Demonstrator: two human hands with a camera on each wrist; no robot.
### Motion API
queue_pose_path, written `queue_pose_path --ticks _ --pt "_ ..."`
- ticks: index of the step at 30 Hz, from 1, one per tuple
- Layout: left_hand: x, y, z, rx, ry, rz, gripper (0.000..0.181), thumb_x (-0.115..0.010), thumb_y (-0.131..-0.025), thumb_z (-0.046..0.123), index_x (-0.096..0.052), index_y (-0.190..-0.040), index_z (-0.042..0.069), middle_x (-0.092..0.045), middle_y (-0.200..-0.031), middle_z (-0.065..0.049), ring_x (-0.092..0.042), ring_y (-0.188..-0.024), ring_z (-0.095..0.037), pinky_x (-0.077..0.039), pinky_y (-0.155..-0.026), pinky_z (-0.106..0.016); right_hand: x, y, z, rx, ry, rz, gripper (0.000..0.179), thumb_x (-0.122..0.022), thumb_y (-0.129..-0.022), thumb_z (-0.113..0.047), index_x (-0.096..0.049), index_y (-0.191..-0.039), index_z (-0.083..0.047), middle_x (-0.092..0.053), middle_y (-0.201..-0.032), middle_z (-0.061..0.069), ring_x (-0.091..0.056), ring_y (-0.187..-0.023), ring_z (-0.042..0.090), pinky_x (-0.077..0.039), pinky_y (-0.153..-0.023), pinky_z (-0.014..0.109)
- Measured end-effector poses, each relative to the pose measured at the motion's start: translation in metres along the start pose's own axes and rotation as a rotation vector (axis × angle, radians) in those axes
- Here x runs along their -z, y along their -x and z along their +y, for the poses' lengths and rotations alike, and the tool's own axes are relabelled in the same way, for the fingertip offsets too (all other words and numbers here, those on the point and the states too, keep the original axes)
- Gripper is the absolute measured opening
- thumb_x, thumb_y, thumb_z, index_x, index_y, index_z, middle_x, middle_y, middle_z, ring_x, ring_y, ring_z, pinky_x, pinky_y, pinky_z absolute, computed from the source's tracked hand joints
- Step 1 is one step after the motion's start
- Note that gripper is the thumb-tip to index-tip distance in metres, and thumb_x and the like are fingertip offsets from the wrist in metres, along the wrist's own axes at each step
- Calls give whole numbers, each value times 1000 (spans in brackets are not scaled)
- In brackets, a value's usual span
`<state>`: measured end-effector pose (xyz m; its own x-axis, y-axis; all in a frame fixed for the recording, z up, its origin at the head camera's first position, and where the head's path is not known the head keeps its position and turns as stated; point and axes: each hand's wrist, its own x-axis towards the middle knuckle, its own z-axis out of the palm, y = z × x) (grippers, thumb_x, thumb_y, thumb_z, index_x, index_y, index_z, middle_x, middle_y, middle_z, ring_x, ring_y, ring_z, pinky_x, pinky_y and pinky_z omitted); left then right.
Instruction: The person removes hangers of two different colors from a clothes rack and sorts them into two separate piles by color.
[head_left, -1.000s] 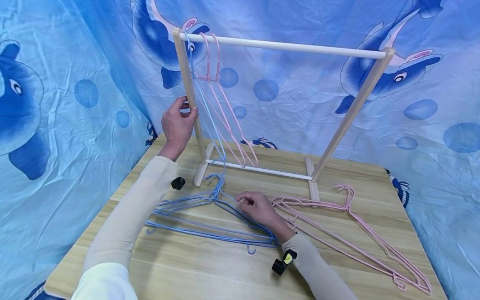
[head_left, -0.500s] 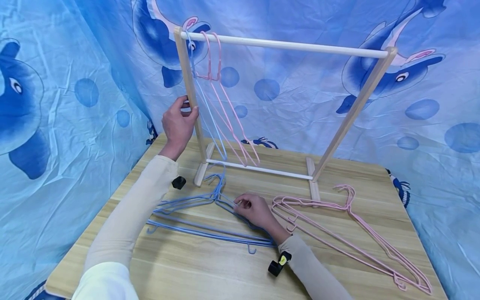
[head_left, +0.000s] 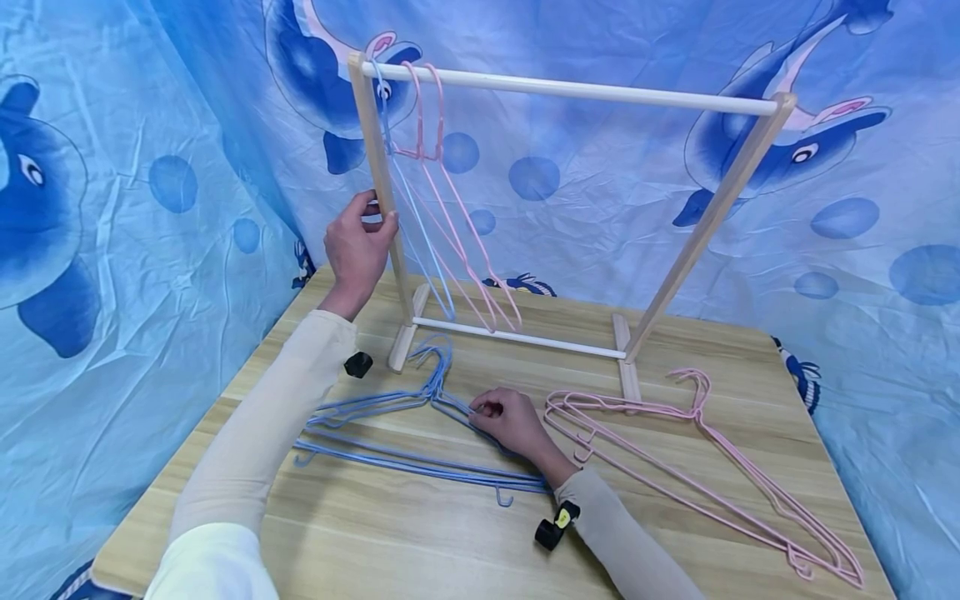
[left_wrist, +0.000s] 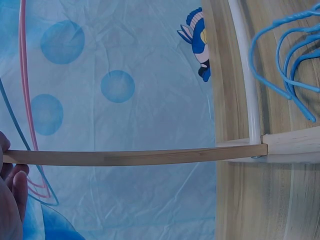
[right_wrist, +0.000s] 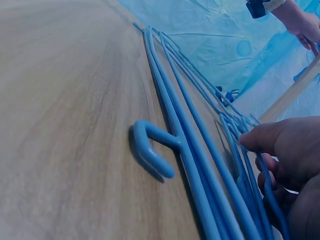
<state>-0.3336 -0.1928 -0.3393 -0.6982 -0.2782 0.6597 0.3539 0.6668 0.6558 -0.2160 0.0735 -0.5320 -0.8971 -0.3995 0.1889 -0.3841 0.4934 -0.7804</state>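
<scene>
My left hand (head_left: 360, 250) grips the left wooden post (head_left: 368, 125) of a small hanging rack, thumb on the near side. That post also crosses the left wrist view. My right hand (head_left: 513, 425) pinches the right shoulder of a blue clothes hanger (right_wrist: 269, 192), which lies at the top of a stack of blue hangers (head_left: 432, 388) on the table. Their hooks point towards the rack. From the left end of the rack's white top rail (head_left: 570, 87) hang a blue hanger (head_left: 387, 133) and two pink hangers (head_left: 440, 125).
Several pink hangers (head_left: 699, 408) lie stacked on the wooden table (head_left: 390, 542), right of the blue stack. The rack's lower white bar (head_left: 525, 340) and feet stand behind both stacks. A blue dolphin-print curtain (head_left: 525, 225) surrounds the table at the back and sides.
The top blue hanger's hook has dropped from near the rack's lower bar down towards the other hooks. My right hand has shifted slightly left. My left hand has stayed on the post.
</scene>
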Motion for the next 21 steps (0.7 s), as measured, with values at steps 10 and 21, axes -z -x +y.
queue_pose_path --ticks 10,21 --pt "0 0 -1 -6 2 0 34 -70 -96 28 -70 -127 13 -76 -113 -10 -77 -92 -25 -61 -86 -42 1 0 4 -19 -28 -26 13 -83 -85 -17 -80 -97 -12 -67 -82 -6 -59 -70 3 -51 -66 20" --pt "0 0 0 2 -1 -3 33 -71 -96 27 -70 -126 14 -76 -113 -9 -77 -92 -24 -61 -86 -41 31 18 -6 -127 -288 -44 28 -75 -93 -21 -75 -114 -2 -75 -100 7 -69 -86 16 -57 -74 27"
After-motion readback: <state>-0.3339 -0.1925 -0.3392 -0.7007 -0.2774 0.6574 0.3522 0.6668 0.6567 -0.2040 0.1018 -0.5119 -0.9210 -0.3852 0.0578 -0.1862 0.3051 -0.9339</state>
